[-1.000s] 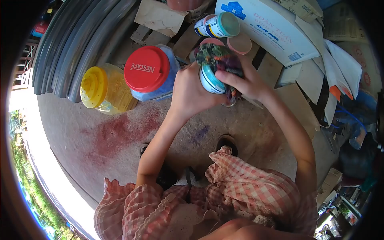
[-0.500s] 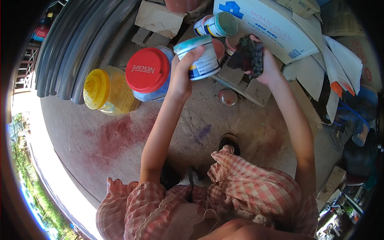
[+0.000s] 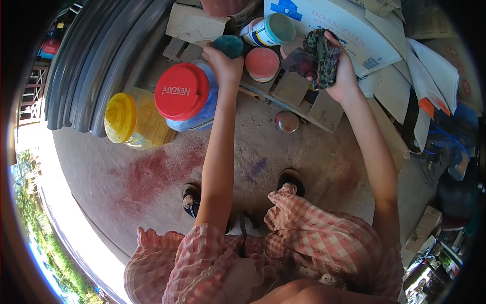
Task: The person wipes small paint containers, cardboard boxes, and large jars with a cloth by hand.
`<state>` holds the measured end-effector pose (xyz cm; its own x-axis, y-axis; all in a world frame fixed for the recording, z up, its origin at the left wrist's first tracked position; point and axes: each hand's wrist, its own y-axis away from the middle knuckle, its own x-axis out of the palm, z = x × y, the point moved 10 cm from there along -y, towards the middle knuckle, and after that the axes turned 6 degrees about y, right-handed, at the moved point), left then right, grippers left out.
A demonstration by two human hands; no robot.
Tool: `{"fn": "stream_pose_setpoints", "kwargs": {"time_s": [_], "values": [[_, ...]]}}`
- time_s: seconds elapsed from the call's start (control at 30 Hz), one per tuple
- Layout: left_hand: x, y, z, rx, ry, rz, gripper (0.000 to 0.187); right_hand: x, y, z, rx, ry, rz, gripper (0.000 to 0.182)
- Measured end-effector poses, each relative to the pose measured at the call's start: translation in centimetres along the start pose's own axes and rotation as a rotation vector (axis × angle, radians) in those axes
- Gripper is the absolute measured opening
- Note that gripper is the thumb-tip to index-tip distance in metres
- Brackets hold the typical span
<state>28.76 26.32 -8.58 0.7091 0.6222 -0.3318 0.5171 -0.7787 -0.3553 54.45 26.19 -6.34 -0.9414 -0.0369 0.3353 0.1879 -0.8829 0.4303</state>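
Observation:
My left hand [image 3: 223,66] is curled around a small tub with a dark green lid [image 3: 228,46], at the pallet's edge behind the red-lidded jar. The tub's side is mostly hidden by my hand. In my right hand [image 3: 345,76] is a crumpled dark patterned cloth [image 3: 324,60], held above the pallet in front of the white carton. Between my hands stand a pink-lidded tub [image 3: 262,64] and a white tub with a pale green lid [image 3: 278,29], which is tilted. Another pink tub shows partly behind the cloth.
A red-lidded Nescafe jar [image 3: 182,91] and a yellow-lidded jar [image 3: 121,117] stand left of my left forearm. Grey coiled pipes [image 3: 101,61] fill the far left. The wooden pallet [image 3: 324,112] has a small round lid [image 3: 287,122] before it. A printed carton [image 3: 377,48] leans behind.
My left hand has moved left and away from me, bringing the green-lidded tub from mid-air to the pallet's edge. My right hand has shifted slightly, still holding the cloth.

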Motion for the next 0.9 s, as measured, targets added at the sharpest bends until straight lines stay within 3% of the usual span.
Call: {"fn": "stream_pose_setpoints", "kwargs": {"time_s": [0.1, 0.2, 0.3, 0.4, 0.6, 0.73, 0.83, 0.9], "values": [[-1.0, 1.5, -1.0, -0.038, 0.167, 0.092, 0.068, 0.6, -0.2, 0.9, -0.068, -0.098, 0.112, 0.036], [-1.8, 5.7, -2.7, 0.176, 0.045, 0.050, 0.066, 0.9, -0.3, 1.4, -0.074, -0.094, 0.125, 0.037], [-2.3, 8.9, -6.3, 0.156, 0.203, -0.040, 0.060, 0.9, -0.5, 1.0, -0.054, -0.116, 0.148, 0.039], [-1.1, 10.8, -4.8, 0.130, 0.210, -0.052, 0.061, 0.6, -0.4, 0.6, -0.022, -0.113, 0.097, 0.040], [2.7, 10.4, 0.3, -0.183, 0.223, -0.052, 0.077, 0.1, -0.3, 0.5, -0.040, -0.197, 0.081, 0.042], [4.0, 9.8, 0.3, -0.213, 0.194, -0.062, 0.084, 0.5, 0.4, 1.1, -0.083, -0.268, 0.034, 0.041], [3.9, 9.3, 0.0, -0.216, 0.121, -0.001, 0.080, -0.2, 0.4, 2.0, -0.299, -0.237, 0.032, 0.037], [2.5, 10.5, -2.3, -0.148, 0.090, 0.028, 0.072, 1.0, 1.7, 2.3, -0.443, 0.208, 0.137, 0.036]]}}
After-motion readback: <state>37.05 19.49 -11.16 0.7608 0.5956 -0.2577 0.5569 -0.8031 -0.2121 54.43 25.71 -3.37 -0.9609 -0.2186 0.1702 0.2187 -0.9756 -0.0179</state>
